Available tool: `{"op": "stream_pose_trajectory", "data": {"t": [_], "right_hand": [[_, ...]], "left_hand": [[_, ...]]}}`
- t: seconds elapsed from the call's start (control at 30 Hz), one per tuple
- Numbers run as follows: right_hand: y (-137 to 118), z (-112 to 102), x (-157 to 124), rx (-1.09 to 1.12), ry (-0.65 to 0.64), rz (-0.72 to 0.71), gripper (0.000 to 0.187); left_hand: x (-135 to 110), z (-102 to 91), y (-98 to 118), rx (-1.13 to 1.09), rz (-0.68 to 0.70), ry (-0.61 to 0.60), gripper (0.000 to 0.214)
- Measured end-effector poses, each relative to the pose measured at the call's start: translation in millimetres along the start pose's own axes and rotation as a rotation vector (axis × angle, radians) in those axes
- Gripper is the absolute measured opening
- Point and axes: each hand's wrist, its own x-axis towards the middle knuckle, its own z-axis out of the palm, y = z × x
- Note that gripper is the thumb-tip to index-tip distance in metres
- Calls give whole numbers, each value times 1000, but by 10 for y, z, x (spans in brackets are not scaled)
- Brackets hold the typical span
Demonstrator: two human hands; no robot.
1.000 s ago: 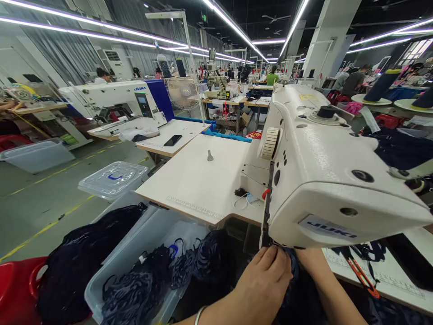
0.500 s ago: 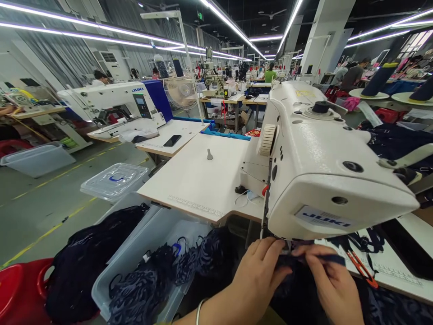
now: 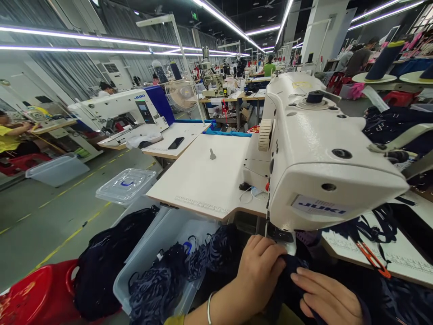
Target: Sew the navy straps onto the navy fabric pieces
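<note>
- Here, our left hand sits just below the head of the white sewing machine. Its grip is curled shut around a bunched edge of the navy fabric.
- Our right hand lies on the same fabric, just beside the left. Its grip is spread, with the fingers stretched flat towards the left hand and closed on nothing.
- The navy fabric lies at the near edge of the tabletop, under the needle end of the machine, and spills down towards us beneath both hands.
- We see a thin bangle on the left wrist.
- Orange-handled snips lie on the tabletop to the right of the machine, among dark strips of cloth.
- A small grey peg stands upright on the bare part of the tabletop, left of the machine.
- To our left, a clear plastic bin holds dark lace pieces.
- A dark heap of cloth lies between that bin and a red tub.
- Farther off on the floor sits a clear lid.
</note>
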Motion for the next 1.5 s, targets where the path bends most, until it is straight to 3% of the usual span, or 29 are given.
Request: {"op": "stream_pose_trajectory", "data": {"t": [0.2,0.53,0.63,0.7,0.77,0.83,0.9,0.97,1.07,1.17,1.5], "right_hand": [[58,52,-16,-97,69,-130,24],[29,37,-79,-16,36,-30,23],[69,-26,-60,149,36,261,17],[137,-20,-7,226,80,604,14],[238,46,72,308,90,909,24],[356,158,139,442,72,1089,37],[464,274,169,481,44,1161,43],[550,359,166,383,-22,1167,41],[643,415,156,233,-122,1063,35],[724,443,170,232,-147,952,30],[985,651,203,219,-40,707,21]], "left_hand": [[3,14,2,-4,-8,12,22],[-2,37,-22,6,-19,20,20],[25,-33,33,-11,-10,-57,16],[56,-114,94,-60,-4,-191,12],[82,-191,144,-69,-21,-318,13],[91,-236,154,32,-42,-376,19],[76,-240,112,172,-28,-377,19],[46,-219,35,256,36,-355,19],[7,-182,-69,308,160,-359,23],[-1,-150,-81,407,221,-353,22],[31,14,122,577,119,-177,22]]}}
